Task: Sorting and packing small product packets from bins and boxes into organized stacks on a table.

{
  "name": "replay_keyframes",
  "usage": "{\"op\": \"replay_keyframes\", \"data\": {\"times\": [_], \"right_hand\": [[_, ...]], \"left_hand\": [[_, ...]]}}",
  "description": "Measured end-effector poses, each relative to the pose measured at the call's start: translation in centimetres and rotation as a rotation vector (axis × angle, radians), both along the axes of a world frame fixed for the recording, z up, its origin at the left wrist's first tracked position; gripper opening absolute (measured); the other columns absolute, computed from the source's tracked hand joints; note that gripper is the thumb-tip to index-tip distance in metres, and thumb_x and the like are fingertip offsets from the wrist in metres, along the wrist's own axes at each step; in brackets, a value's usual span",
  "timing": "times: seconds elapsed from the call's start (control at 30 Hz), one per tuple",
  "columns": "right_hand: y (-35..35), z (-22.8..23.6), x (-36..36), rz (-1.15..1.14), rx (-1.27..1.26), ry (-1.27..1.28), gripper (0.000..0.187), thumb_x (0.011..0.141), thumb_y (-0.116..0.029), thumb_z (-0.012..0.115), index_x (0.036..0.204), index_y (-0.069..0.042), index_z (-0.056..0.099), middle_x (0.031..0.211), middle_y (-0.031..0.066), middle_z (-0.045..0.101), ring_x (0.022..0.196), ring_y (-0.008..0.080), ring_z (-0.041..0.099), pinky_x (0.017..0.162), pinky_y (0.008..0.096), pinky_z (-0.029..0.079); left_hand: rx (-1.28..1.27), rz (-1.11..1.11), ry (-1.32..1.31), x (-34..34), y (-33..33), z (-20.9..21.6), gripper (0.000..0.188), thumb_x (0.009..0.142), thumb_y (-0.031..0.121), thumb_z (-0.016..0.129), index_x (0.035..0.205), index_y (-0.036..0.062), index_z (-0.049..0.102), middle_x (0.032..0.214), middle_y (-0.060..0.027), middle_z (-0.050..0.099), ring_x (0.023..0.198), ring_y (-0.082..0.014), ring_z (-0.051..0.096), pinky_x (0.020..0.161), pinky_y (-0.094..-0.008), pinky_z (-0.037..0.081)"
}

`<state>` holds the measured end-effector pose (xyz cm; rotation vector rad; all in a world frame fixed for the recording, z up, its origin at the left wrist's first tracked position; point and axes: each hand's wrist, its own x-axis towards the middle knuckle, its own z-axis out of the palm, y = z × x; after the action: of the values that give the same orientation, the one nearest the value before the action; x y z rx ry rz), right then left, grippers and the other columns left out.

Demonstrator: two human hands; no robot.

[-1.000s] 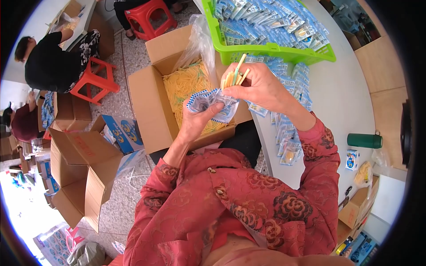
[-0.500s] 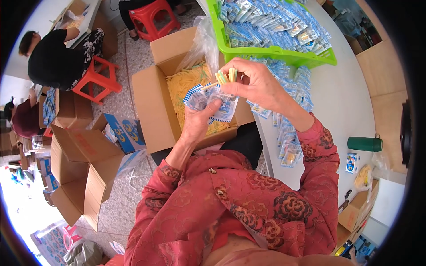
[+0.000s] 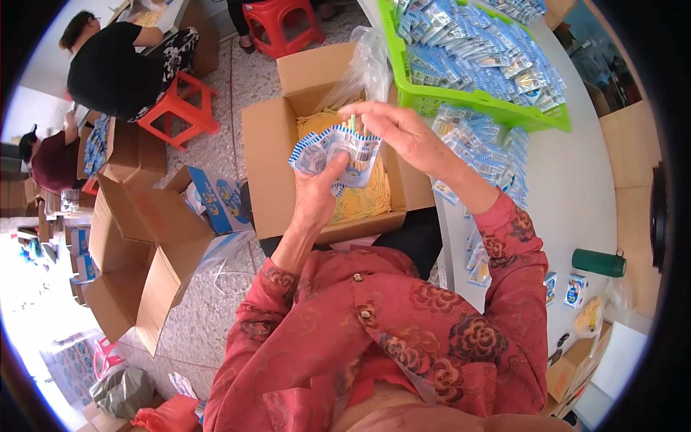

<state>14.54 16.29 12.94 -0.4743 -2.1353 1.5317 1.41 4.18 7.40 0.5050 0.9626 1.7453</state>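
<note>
Over the open carton (image 3: 262, 173), the left hand (image 3: 314, 196) has its grip clamped on printed packets (image 3: 368, 164), the right hand's (image 3: 407, 137) hold cannot be determined, and protruding sticks (image 3: 350, 124) could spill should the packet mouth sag.

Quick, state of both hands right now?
Left hand: closed, holding blue-and-white plastic packets.
Right hand: at the thin sticks poking out of one packet; whether it grips any cannot be told.

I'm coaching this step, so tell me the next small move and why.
Probably tap the sticks deeper into the packet with the right hand: their tips poke above the packet's striped edge, and the left hand holds it.
</note>
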Motion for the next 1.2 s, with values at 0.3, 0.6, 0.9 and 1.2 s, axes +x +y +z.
{"op": "replay_keyframes", "data": {"times": [0.3, 0.6, 0.9, 1.2], "right_hand": [[-0.7, -1.1, -0.7, 0.012, -0.208, 0.025, 0.027, 0.087, -0.013, 0.058, 0.111, -0.001, 0.054, 0.090, 0.0009, 0.056, 0.078, 0.0056, 0.050, 0.069, 0.0207, 0.044], [0.7, 0.0, 2.5, -0.091, -0.020, 0.052, 0.011, 0.085, -0.012, 0.060, 0.091, -0.003, 0.056, 0.078, 0.0000, 0.059, 0.068, 0.0049, 0.055, 0.058, 0.0206, 0.045], [12.3, 5.8, 15.3, -0.827, 0.263, -0.209, 0.017, 0.089, -0.019, 0.052, 0.096, -0.004, 0.050, 0.083, 0.0067, 0.060, 0.064, 0.0112, 0.057, 0.050, 0.0239, 0.048], [23.9, -1.5, 25.1, -1.275, 0.239, -0.344, 0.016, 0.081, -0.012, 0.052, 0.093, -0.001, 0.051, 0.082, 0.0162, 0.064, 0.063, 0.0230, 0.066, 0.053, 0.0321, 0.054]], "left_hand": [[0.040, 0.120, 0.061, -1.2, 0.3, -0.1, 0.020, 0.086, 0.011, 0.060, 0.105, 0.0067, 0.058, 0.099, -0.0012, 0.061, 0.090, -0.0104, 0.056, 0.080, -0.0278, 0.045], [-0.010, 0.025, -0.100, 0.3, 0.6, 0.5, 0.024, 0.092, 0.019, 0.051, 0.110, 0.0030, 0.054, 0.106, -0.0080, 0.060, 0.098, -0.0187, 0.058, 0.084, -0.0347, 0.048], [-0.171, -0.171, -0.020, 1.0, 0.8, -0.1, 0.026, 0.092, 0.018, 0.049, 0.109, -0.0018, 0.053, 0.094, -0.0159, 0.064, 0.085, -0.0258, 0.064, 0.076, -0.0367, 0.052], [-0.235, -0.192, -0.026, 1.9, 0.9, -1.5, 0.023, 0.091, 0.015, 0.049, 0.106, -0.0015, 0.054, 0.094, -0.0158, 0.064, 0.084, -0.0255, 0.064, 0.074, -0.0370, 0.053]]}}
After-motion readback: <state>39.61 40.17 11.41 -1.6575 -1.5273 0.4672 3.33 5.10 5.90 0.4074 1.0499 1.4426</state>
